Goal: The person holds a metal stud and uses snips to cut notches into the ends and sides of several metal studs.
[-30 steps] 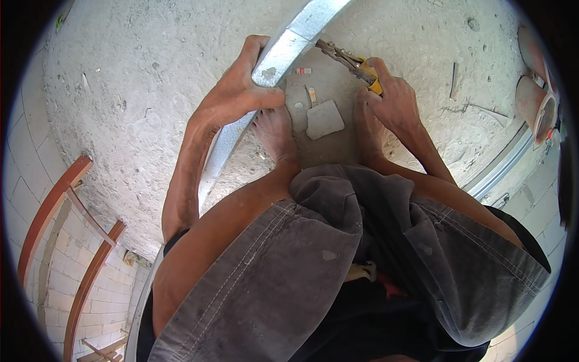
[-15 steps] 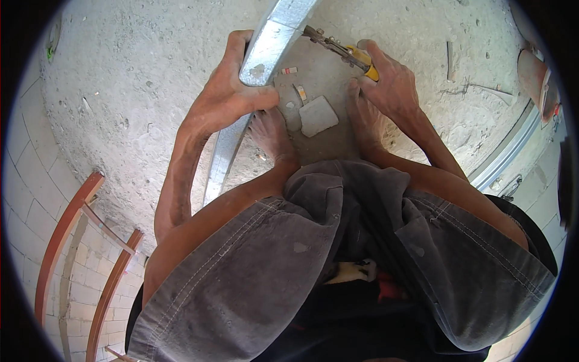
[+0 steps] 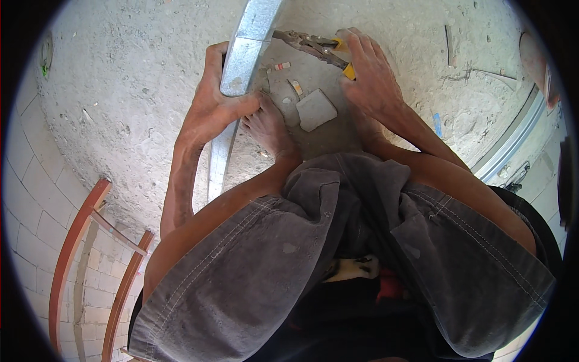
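Note:
My left hand (image 3: 212, 98) is closed round a galvanised metal channel (image 3: 242, 60), thumb across its near face. The channel runs from the top of the view down past my left foot, with a cross seam just above my hand. In my right hand (image 3: 375, 75) is a pair of snips (image 3: 313, 48) with yellow handles and dark, worn metal jaws. The handles are spread apart, and my fingers reach over the upper one. The jaw end meets the channel's right edge near the seam. How deep the jaws sit on the metal is hidden.
Between my bare feet lie a flat grey fragment (image 3: 316, 110) and small scraps on the dusty concrete floor (image 3: 139, 72). Reddish-brown metal bars (image 3: 75, 241) stand at the lower left by a block wall. Further metal channels (image 3: 512, 142) lie at the right.
The channel and both hands have shifted left in view. The snips' handles have spread wider apart, and my right fingers have stretched out over them.

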Available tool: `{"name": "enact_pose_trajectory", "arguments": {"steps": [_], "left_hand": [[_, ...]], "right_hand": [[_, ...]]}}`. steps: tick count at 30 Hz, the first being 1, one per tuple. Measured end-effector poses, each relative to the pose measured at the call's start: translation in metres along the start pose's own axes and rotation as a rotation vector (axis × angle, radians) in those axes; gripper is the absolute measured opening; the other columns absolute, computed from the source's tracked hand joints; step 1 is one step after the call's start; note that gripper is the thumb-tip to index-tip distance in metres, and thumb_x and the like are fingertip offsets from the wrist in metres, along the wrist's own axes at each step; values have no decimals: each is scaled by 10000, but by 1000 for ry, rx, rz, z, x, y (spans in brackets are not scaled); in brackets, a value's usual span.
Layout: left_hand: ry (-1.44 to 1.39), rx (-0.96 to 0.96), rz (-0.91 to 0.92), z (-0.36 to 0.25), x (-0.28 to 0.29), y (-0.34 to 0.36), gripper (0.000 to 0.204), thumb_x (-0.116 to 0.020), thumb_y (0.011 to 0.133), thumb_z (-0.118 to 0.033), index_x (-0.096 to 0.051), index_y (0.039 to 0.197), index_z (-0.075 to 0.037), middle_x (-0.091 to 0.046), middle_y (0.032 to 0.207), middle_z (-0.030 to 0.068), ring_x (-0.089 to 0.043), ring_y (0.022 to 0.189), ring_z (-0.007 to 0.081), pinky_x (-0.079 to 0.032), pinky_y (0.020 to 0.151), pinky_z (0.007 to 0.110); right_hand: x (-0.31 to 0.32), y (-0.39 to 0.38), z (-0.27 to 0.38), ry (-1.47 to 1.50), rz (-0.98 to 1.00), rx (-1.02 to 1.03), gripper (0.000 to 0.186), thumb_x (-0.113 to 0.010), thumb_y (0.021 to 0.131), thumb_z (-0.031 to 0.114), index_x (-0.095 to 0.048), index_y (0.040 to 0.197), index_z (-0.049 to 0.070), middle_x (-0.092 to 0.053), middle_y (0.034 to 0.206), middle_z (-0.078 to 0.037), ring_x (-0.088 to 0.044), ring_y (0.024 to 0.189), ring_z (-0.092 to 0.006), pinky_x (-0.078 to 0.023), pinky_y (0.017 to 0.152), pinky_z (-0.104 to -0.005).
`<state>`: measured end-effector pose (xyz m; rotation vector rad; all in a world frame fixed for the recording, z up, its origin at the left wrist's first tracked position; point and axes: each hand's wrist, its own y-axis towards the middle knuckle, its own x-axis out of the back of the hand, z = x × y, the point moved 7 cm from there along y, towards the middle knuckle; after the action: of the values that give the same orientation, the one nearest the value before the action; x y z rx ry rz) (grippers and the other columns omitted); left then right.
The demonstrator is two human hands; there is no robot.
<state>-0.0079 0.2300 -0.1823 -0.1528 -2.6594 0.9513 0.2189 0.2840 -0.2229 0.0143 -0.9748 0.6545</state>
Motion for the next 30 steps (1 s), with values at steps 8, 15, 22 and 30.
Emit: {"name": "enact_pose_trajectory", "arguments": {"steps": [8,15,22,30], "left_hand": [[-42,-49,12,3,0,-2,871,-706,569,-200,-332,1340,-40,-545,1140,222,-549,1087,352,-425,945,459],[11,-95,23,-11,-4,0,895,-706,565,-216,-321,1350,-29,-548,1152,240,-558,1094,355,-442,927,447],[65,-88,24,-12,-6,0,897,-707,568,-235,-307,1337,-3,-554,1118,248,-577,1051,357,-456,901,445],[178,-106,18,-15,-3,1,912,-708,552,-241,-296,1330,-5,-551,1099,268,-580,1041,387,-463,891,461]], "right_hand": [[-7,0,-4,168,130,-96,612,-577,717,86,-381,1295,37,-532,1198,-235,-474,1177,-423,-378,1022,-474],[-2,-1,-8,149,62,-74,624,-592,710,108,-396,1299,42,-536,1193,-226,-489,1159,-419,-386,1009,-478],[-5,2,-14,182,118,-94,623,-602,701,111,-414,1291,38,-517,1221,-203,-467,1185,-396,-406,990,-463],[-20,8,-18,150,16,19,595,-621,693,126,-439,1253,41,-530,1182,-185,-479,1139,-370,-437,939,-460]]}}
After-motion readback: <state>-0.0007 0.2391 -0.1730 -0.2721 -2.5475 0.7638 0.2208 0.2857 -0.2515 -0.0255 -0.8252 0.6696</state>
